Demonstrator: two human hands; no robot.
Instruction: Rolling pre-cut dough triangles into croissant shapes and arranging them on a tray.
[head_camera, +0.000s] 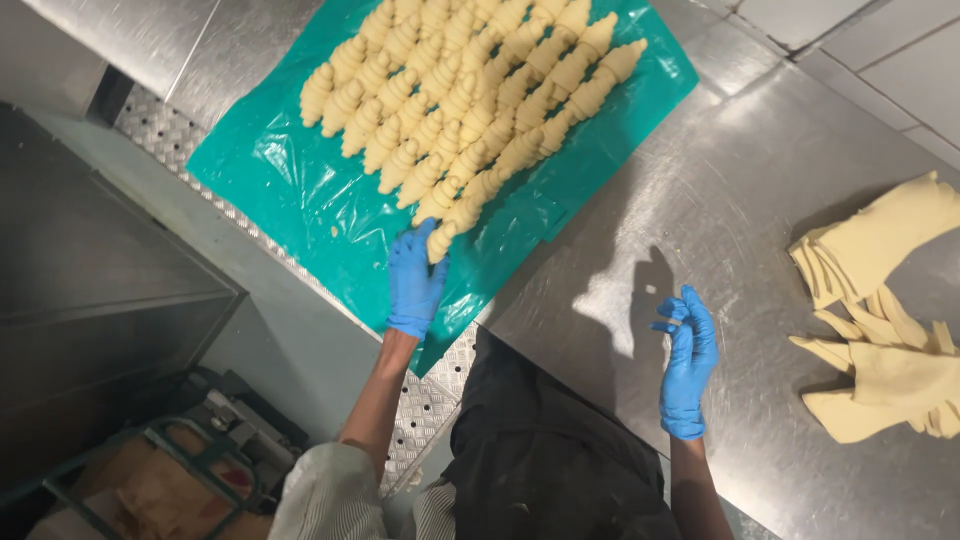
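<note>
A worker in a dark apron (540, 460) and a striped sleeve (325, 495) stands at a steel tabletop (740, 190), both hands in blue gloves. Nearest, the right hand (688, 365) hovers just above the bare steel, its fingers (672, 312) loosely curled and grasping nothing, its shadow falling on the metal beside it. To the worker's left, the left hand (413, 280) reaches out over a teal plastic sheet (300, 190), its fingers (425, 240) closed on the end of a raw croissant (440, 243) at the near corner of the batch. That piece lies on the sheet, touching the last one in its row. Beyond it, the rows of croissants (470, 90), pale and unbaked, lie packed side by side in slanting lines across the sheet, which rests on a perforated metal tray (165, 140) whose edge shows along the near side. Well apart from both hands, at the right edge of the tabletop, lies a loose heap of cut dough triangles (880, 320), some overlapping, some folded. At the far right corner, white wall tiles (880, 40) meet the steel. Below the tabletop, on the worker's left, a green metal frame (150, 470) and brown packaging sit in the dimness near the floor.
</note>
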